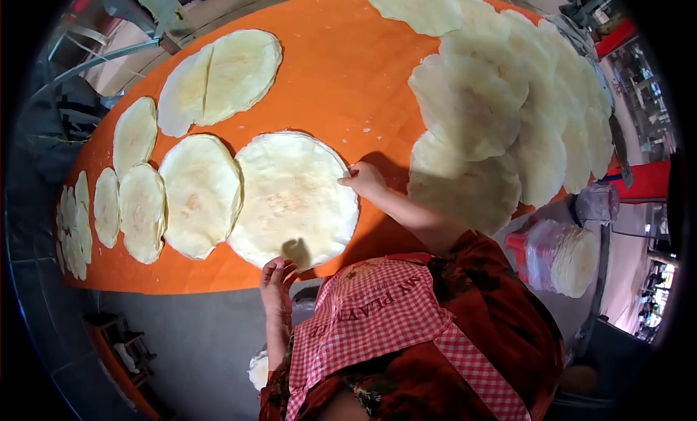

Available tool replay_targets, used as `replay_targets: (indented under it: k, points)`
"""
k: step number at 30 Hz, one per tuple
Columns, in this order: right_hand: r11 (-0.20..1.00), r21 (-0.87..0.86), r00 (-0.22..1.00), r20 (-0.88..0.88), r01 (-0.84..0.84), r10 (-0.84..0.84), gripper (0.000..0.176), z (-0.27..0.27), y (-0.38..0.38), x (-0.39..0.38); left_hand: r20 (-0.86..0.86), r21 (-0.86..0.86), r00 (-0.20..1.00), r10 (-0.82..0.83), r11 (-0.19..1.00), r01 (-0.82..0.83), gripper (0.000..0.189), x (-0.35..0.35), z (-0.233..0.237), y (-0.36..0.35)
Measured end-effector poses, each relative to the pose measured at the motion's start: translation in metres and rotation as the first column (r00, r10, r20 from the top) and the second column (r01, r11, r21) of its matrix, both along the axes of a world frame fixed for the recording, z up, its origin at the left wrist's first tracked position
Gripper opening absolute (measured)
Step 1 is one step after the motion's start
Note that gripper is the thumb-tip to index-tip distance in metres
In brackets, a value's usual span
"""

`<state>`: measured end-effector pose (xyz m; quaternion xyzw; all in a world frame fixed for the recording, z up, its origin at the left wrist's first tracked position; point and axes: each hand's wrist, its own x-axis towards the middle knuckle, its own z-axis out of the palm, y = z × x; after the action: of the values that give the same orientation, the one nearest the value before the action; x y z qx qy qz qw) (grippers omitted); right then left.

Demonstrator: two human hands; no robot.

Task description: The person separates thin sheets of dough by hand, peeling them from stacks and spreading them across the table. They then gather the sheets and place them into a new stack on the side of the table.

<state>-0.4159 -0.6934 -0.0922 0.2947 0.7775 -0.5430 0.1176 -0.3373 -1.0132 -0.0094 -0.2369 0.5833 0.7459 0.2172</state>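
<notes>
My right hand (365, 181) is at the right edge of a large round stack of thin flatbreads (294, 199), with thumb and fingers pinched on the rim. At the near edge of the same stack is my left hand (277, 281), its fingers bent and drawn together. Whatever lies between those fingertips is hidden. A small dark shadow falls on the bread just beyond it. Touching the stack on its left is another flatbread stack (200, 196).
An orange table (327, 65) carries several more stacks along its left, including a pair of overlapping flatbreads (239, 76). Many overlapping flatbreads (479, 87) cover its right side. Plastic-wrapped flatbreads (573, 261) stand beyond the table at right. I wear a red checked apron (370, 319).
</notes>
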Motion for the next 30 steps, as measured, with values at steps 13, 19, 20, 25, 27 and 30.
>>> replay_targets:
  k: [13, 19, 20, 25, 27, 30]
  points:
    - [0.915, 0.155, 0.798, -0.45, -0.371, 0.4, 0.017, 0.239, -0.05, -0.12, -0.174, 0.355, 0.979, -0.107, 0.92, 0.163, 0.024, -0.067, 0.01, -0.058]
    - [0.622, 0.781, 0.408, -0.547, -0.065, 0.731, 0.014, 0.263, -0.162, -0.061, -0.203, 0.72, 0.979, -0.024, 0.674, 0.166, 0.065, -0.097, 0.033, -0.046]
    - [0.564, 0.782, 0.571, -0.343, -0.266, 0.746, 0.022, 0.263, -0.186, -0.042, -0.243, 0.753, 0.969, -0.033, 0.624, 0.21, 0.067, -0.101, 0.032, -0.045]
    - [0.54, 0.696, 0.581, -0.215, -0.473, 0.785, 0.045, 0.12, -0.217, -0.016, -0.122, 0.822, 0.992, -0.041, 0.556, 0.124, 0.066, -0.104, -0.013, -0.032]
    - [0.663, 0.525, 0.651, -0.245, -0.533, 0.718, 0.047, 0.111, -0.211, -0.014, -0.112, 0.778, 0.992, -0.064, 0.615, 0.127, 0.066, -0.102, -0.024, -0.039]
    - [0.754, 0.457, 0.658, -0.388, -0.472, 0.646, 0.041, 0.084, -0.2, -0.014, -0.101, 0.778, 0.989, -0.113, 0.61, 0.149, 0.067, -0.098, -0.027, -0.045]
